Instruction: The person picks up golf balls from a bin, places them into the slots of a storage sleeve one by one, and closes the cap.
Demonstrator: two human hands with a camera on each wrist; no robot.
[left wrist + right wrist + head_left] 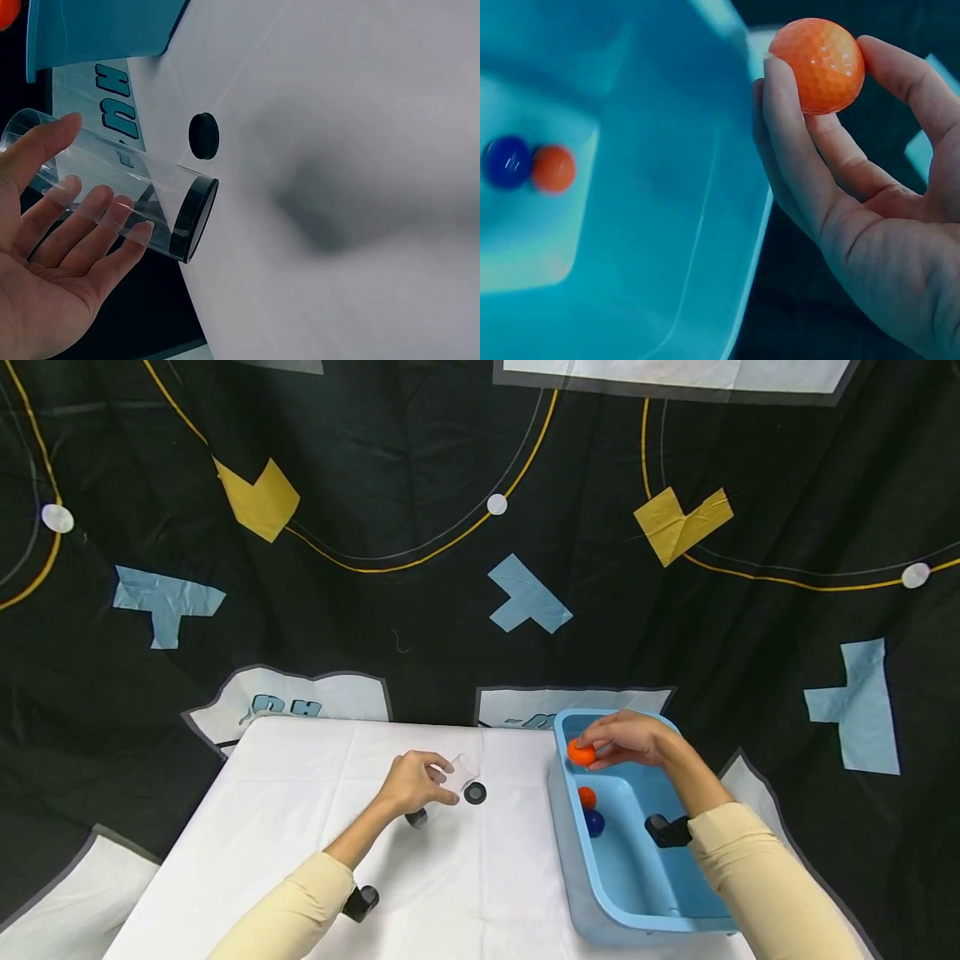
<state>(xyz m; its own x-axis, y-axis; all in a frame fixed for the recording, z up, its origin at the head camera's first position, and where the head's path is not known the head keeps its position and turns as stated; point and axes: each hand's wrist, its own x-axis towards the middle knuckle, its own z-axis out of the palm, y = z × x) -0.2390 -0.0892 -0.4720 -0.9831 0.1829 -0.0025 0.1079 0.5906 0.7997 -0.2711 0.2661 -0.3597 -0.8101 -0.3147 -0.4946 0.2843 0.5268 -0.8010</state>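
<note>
My left hand (pixel 415 783) holds a clear plastic tube (pixel 142 169), tilted above the white table. A black cap (pixel 193 219) closes the tube's lower end; the other end, by the thumb, looks uncapped. On the tabletop, close by, lies a loose round black cap (pixel 475 792). Over the far end of a blue bin (pixel 564 852), my right hand (pixel 628 737) pinches an orange golf ball (pixel 817 66) between thumb and fingertips. A second orange ball (pixel 587 797) and a dark blue ball (pixel 594 822) touch side by side on the bin's floor.
The bin stands at the right side of the white-covered table (pixel 300 810). Behind the table hangs a black cloth (pixel 420 635) with blue and yellow tape marks. Black wrist camera mounts (pixel 667 832) stick out from both forearms.
</note>
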